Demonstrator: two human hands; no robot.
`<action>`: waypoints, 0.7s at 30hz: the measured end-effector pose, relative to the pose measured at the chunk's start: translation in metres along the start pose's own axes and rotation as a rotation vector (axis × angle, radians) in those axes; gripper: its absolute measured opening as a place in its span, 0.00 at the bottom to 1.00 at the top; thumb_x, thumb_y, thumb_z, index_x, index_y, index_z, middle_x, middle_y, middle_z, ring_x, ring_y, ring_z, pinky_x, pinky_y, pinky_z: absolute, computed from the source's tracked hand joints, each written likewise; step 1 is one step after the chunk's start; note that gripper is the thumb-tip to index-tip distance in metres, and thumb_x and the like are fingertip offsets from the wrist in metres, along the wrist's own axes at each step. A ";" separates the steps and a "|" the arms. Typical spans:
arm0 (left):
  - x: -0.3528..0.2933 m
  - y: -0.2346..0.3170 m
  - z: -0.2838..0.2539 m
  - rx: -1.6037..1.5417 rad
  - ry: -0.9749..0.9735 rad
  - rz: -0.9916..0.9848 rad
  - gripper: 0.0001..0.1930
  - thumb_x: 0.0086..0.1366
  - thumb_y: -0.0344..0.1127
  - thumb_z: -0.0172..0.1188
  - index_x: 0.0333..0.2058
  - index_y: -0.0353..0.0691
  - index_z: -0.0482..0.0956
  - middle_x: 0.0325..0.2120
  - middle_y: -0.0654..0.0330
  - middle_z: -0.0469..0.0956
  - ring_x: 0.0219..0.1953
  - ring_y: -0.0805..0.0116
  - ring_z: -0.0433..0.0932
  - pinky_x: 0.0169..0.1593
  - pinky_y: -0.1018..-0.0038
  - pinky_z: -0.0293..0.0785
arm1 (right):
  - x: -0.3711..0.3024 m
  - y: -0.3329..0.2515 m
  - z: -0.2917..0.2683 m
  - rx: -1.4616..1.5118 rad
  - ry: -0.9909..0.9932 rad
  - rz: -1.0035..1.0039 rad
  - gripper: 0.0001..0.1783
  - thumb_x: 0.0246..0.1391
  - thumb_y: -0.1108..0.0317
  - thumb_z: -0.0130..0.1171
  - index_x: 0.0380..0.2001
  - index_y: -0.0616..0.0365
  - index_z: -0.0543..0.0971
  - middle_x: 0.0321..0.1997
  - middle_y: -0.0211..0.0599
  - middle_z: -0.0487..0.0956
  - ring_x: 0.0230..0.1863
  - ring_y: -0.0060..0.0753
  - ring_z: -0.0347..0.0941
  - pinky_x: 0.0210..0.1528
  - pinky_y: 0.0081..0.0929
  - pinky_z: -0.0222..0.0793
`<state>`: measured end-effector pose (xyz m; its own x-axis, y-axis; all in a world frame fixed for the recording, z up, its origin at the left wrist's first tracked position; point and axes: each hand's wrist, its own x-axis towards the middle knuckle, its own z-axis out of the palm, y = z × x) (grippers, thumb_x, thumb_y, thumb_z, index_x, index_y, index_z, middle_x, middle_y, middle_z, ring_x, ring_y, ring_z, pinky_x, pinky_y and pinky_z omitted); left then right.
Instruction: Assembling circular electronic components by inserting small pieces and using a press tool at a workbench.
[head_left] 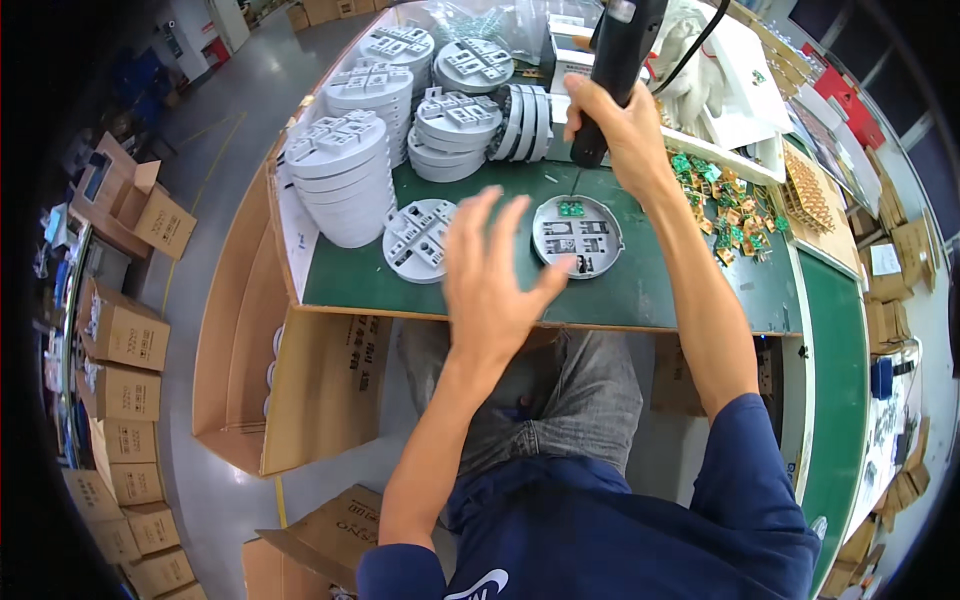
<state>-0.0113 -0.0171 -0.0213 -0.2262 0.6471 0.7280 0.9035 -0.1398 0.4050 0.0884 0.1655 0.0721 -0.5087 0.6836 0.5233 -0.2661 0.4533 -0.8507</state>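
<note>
My right hand (630,140) grips a black electric screwdriver (618,62), its thin bit pointing down over the far side of a round grey plastic housing (605,262). A small green circuit board (571,209) sits inside that housing at its far edge. Whether the bit touches anything I cannot tell. My left hand (488,275), slightly blurred, is held open with fingers apart, between the housing and a round grey disc (398,258) with raised blocks and slots. The hand partly covers the disc's right edge.
Tall stacks of grey discs (345,205) stand at the table's left. Loose small green and brass parts (735,205) lie in a heap at the right, before a white tray (748,160) with gloves (695,80). Cardboard boxes (325,400) stand below the front edge.
</note>
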 end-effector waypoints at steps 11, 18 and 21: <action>-0.020 -0.055 -0.010 0.381 0.027 -0.425 0.46 0.52 0.57 0.76 0.61 0.33 0.68 0.58 0.43 0.67 0.60 0.42 0.65 0.64 0.50 0.62 | 0.000 -0.017 -0.007 -0.204 -0.013 -0.034 0.36 0.65 0.57 0.62 0.67 0.69 0.64 0.37 0.38 0.80 0.41 0.27 0.78 0.47 0.25 0.73; -0.019 -0.053 -0.020 0.169 0.073 -0.326 0.45 0.48 0.51 0.80 0.61 0.38 0.69 0.60 0.44 0.65 0.61 0.43 0.66 0.63 0.50 0.65 | -0.114 0.003 -0.016 -0.929 -0.280 -0.072 0.39 0.61 0.58 0.66 0.68 0.65 0.65 0.63 0.54 0.75 0.67 0.49 0.70 0.70 0.41 0.61; -0.023 -0.052 -0.022 0.064 0.155 -0.211 0.45 0.45 0.47 0.82 0.60 0.41 0.69 0.61 0.45 0.64 0.62 0.44 0.66 0.63 0.51 0.66 | -0.140 0.014 -0.011 -1.215 -0.360 -0.080 0.34 0.61 0.63 0.64 0.68 0.59 0.67 0.65 0.55 0.74 0.71 0.52 0.66 0.74 0.43 0.55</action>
<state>-0.0607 -0.0410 -0.0470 -0.4602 0.5340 0.7093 0.8507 0.0367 0.5243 0.1650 0.0818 -0.0123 -0.7697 0.5231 0.3660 0.5164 0.8472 -0.1249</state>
